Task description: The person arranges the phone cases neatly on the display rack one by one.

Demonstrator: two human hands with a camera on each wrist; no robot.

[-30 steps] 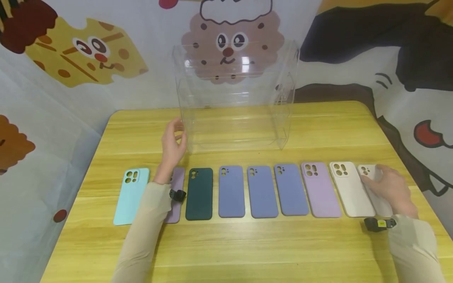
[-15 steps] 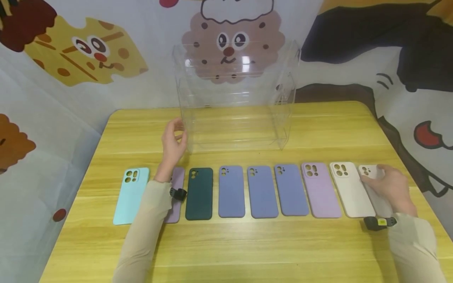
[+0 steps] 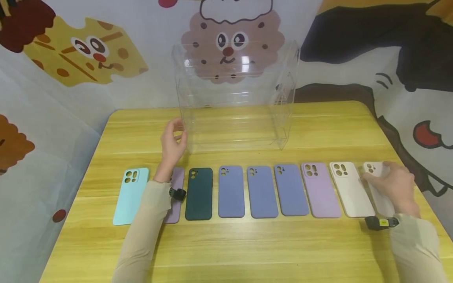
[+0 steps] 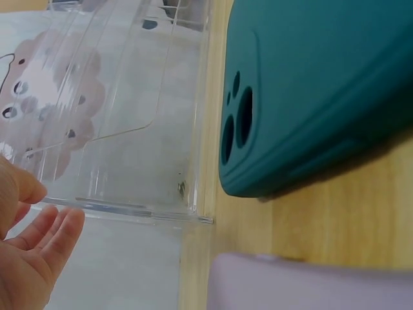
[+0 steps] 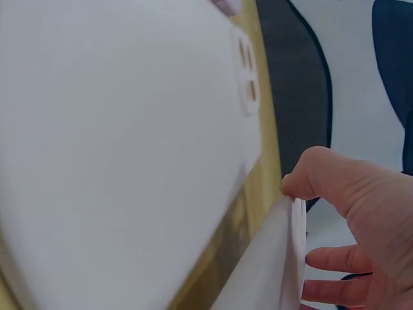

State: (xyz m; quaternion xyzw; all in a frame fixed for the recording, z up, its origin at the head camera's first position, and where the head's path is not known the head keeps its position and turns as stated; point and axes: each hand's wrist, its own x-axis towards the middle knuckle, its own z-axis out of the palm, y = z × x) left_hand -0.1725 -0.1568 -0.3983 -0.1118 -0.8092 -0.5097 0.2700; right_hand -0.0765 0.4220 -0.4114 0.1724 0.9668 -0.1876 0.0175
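Observation:
At the right end of a row of phone cases, my right hand (image 3: 394,186) holds a white phone case (image 3: 379,192). In the right wrist view, thumb and fingers grip the edges of that white case (image 5: 258,271), which looks tilted off the table. Beside it lies another white case (image 3: 354,192), large in the right wrist view. My left hand (image 3: 173,143) is at the left side of a clear plastic rack (image 3: 235,143). Its fingers (image 4: 61,239) lie loosely along the side panel, and whether they press it I cannot tell.
Leftwards in the row lie a lilac case (image 3: 322,192), several blue-violet cases (image 3: 231,194), a dark green case (image 3: 199,196), a purple case (image 3: 175,210) partly under my left wrist, and a turquoise case (image 3: 131,196). A cartoon-printed cloth (image 3: 155,47) hangs behind the table (image 3: 247,247).
My right hand has shifted slightly right and away from me, and the end white case has moved with it, widening the gap to its neighbour. The left hand has stayed at the rack.

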